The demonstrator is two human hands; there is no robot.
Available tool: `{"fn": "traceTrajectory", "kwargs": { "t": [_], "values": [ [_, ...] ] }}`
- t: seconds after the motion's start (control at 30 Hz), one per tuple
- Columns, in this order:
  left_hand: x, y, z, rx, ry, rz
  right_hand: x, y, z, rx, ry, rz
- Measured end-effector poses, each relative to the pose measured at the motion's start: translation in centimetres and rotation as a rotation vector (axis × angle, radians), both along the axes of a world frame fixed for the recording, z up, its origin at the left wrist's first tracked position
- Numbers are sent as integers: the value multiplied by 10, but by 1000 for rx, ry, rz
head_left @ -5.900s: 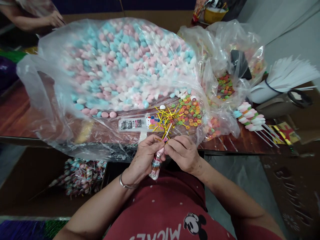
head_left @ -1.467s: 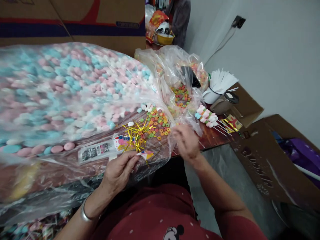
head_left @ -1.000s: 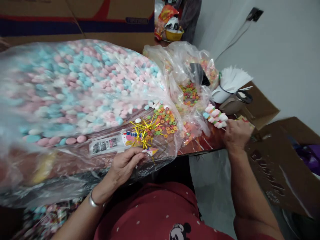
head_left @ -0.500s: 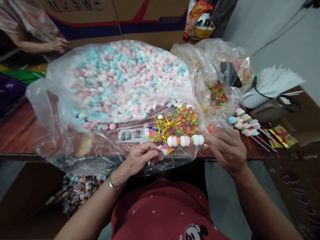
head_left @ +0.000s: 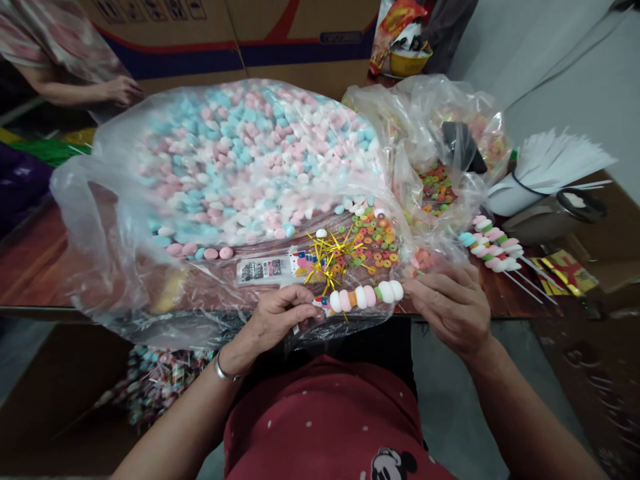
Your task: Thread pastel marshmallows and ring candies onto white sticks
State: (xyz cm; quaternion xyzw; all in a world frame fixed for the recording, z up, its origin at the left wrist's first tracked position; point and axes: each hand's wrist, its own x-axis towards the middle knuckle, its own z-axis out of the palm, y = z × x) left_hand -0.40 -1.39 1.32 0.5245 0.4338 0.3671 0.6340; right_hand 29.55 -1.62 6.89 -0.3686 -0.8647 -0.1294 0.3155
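Observation:
My right hand [head_left: 453,303] is closed around the right end of a marshmallow skewer [head_left: 367,295], threaded with white, pink, orange and green pieces. The skewer lies nearly level, its left end at the mouth of a small printed plastic bag [head_left: 323,304]. That bag is pinched between the thumb and fingers of my left hand [head_left: 285,310]. Just beyond lie gold twist ties [head_left: 330,257], heaped partly over flat printed bags [head_left: 265,269]. Ring-shaped gummy candies [head_left: 375,240] sit beside the ties. How far the skewer reaches into the bag is hard to make out.
A big clear sack of marshmallows [head_left: 240,160] fills the table's middle. To the right are finished skewers [head_left: 493,245], a container of white sticks [head_left: 520,190] and a bag of gummy rings [head_left: 435,183]. Another person's hand [head_left: 123,90] shows at far left. Below stands a box of wrapped skewers [head_left: 165,373].
The skewer has shifted slightly left and its left end has dropped to the printed bag's mouth. My right hand has moved left with it; my left hand is nearly still.

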Motion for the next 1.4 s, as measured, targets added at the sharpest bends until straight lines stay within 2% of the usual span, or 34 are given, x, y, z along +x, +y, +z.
{"fn": "traceTrajectory", "kwargs": {
  "t": [0.2, 0.37, 0.47, 0.67, 0.87, 0.93, 1.03, 1.13, 1.23, 1.4],
  "values": [
    [0, -4, -2, 72, -3, -4, -8, -3, -3, 43, 49, -16],
    [-5, -6, -2, 241, 95, 39, -5, -2, 2, 19, 57, -54],
    [-7, -7, -4, 274, 112, 42, -3, -1, 5, 2, 43, -40],
    [-5, -9, -5, 188, 52, 44, -7, -1, 4, 38, -4, -13],
    [-3, -9, -1, -106, -78, 33, -6, -3, 8, 87, -64, 18],
    [-4, -9, -2, -143, -106, 26, -4, -2, 9, 75, -74, 36],
    [-6, -7, -5, -114, -76, -17, -2, 3, 10, 37, -89, 90],
    [-8, -5, -3, -54, 12, -113, -3, 8, 9, 5, -94, 141],
    [-8, -2, 0, -35, 94, -202, -7, 9, 6, -8, -80, 132],
    [-8, 1, 4, -30, 155, -226, -16, 9, 4, -158, -124, 115]
  ]
}}
